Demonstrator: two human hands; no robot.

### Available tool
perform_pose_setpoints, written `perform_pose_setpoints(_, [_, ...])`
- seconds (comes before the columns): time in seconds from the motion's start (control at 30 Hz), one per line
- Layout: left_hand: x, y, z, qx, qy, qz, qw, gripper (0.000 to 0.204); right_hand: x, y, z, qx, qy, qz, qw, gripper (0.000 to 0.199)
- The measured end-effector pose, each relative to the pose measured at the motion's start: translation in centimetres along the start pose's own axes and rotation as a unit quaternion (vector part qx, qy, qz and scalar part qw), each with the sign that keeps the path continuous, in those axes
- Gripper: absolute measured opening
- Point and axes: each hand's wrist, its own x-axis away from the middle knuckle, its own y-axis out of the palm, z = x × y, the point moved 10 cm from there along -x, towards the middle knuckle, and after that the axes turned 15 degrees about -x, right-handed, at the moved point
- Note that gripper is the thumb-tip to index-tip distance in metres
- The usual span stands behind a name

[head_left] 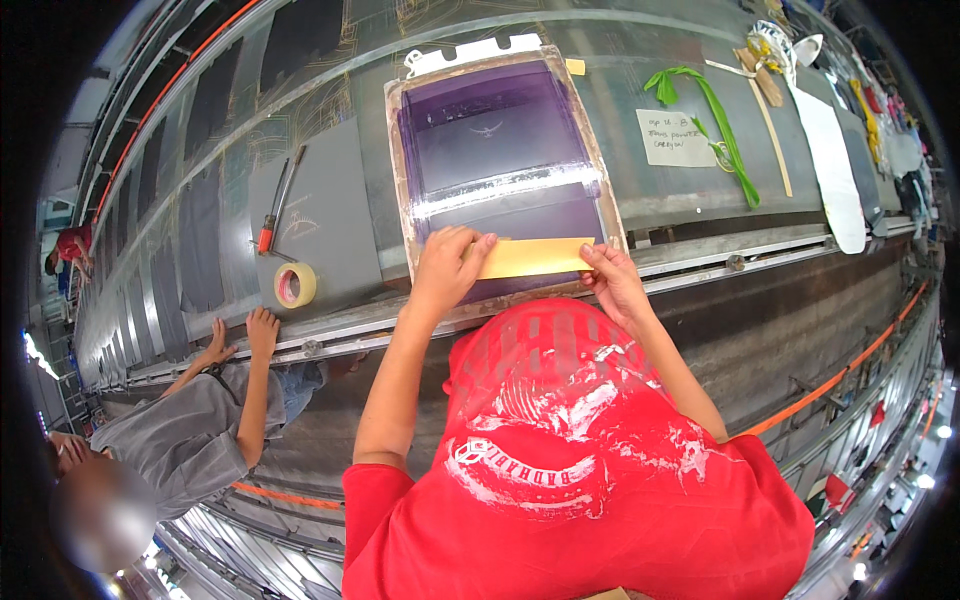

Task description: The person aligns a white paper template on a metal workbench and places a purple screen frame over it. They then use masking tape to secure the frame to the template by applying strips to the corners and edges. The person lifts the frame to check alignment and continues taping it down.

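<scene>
Head view: both hands [450, 264] [616, 280] hold a strip [537, 258] (yellow) over purple screen [490, 112].

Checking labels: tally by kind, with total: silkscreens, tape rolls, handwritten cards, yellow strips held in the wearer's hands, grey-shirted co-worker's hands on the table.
Purple silkscreen: 1
Pale yellow tape roll: 1
Handwritten card: 1
Yellow strip, held by left hand and right hand: 1
Grey-shirted co-worker's hands: 2
Total: 6

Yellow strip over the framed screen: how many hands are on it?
2: the left hand holds the left end of the yellow strip, the right hand its right end; no other hand touches it.
</scene>
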Motion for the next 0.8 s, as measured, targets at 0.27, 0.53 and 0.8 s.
perform_pose_setpoints(0.27, [2.6,-4.1,-12.0,0.095,-0.266,0.221,0.934,0.028,1.5,-16.4,-15.7,-0.150,-0.287,0.136,0.936,0.023])
perform_pose_setpoints(0.53, [2.3,1.2,-6.9,-0.276,-0.040,0.154,0.948,0.035,0.7,-13.4,-14.9,0.079,-0.087,0.081,0.990,0.023])
perform_pose_setpoints(0.8, [4.6,2.3,-3.7,-0.284,-0.048,0.187,0.939,0.035,-2.6,-12.3,-9.3,0.140,-0.028,0.096,0.985,0.032])
